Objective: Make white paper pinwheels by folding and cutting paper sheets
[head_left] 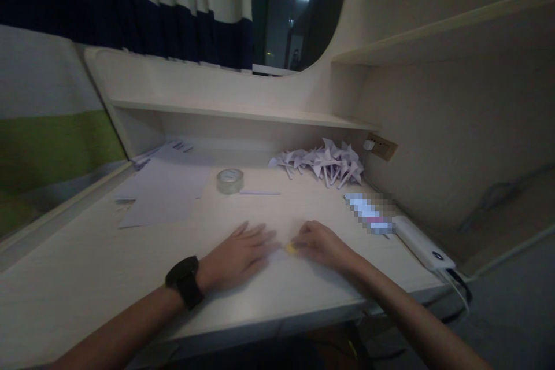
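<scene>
My left hand (243, 257) lies flat on the desk with its fingers stretched out towards the right, slightly blurred. A black watch (185, 280) is on that wrist. Just beside its fingertips, my right hand (318, 243) is closed, pinching a small yellow object (290, 248) low over the desk. Blur and the fingers hide what kind of object it is. Beyond the hands, a thin rolled paper stick (260, 193) lies beside a roll of clear tape (230, 181).
White paper sheets (169, 185) are stacked at the left of the desk (108, 283). Several paper pinwheels (325, 162) are heaped at the back right. A phone (368, 214) with a blurred-out screen and a white power strip (422, 243) with cables lie on the right.
</scene>
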Available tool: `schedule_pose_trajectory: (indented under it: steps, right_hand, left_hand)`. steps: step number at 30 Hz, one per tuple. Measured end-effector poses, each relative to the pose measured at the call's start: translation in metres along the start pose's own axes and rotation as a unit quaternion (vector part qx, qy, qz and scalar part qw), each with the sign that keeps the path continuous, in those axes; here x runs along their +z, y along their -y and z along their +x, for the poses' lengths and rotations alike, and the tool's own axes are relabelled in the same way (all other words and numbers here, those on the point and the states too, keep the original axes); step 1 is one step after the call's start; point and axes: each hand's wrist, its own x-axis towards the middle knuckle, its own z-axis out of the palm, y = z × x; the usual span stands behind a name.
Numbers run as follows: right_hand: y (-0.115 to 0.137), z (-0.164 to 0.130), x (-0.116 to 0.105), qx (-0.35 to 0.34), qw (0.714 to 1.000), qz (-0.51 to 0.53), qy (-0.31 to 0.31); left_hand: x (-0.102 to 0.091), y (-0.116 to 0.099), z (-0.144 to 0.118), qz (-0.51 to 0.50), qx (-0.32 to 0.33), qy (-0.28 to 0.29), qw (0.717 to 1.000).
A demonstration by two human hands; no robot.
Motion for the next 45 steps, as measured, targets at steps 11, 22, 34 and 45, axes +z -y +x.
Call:
schedule_pose_trajectory:
  steps: [11,22,34,45]
  right_hand:
    - [0.001,-0.003,-0.003,0.006,1.000,0.013,0.011]
    - [0.012,-0.005,-0.002,0.005,1.000,0.006,0.004]
    - [0.013,-0.011,0.010,0.006,0.999,-0.001,-0.054]
    - [0.015,-0.009,0.013,-0.019,0.999,0.006,-0.044]
  left_hand:
    - [0.007,0.005,-0.003,-0.011,-0.025,0.006,1.000]
    - [0.006,0.005,-0.003,-0.010,-0.045,0.032,0.998]
    - [0.003,0.007,-0.011,-0.001,-0.084,0.036,0.996]
    - [0.002,0.003,-0.015,0.014,-0.084,0.035,0.996]
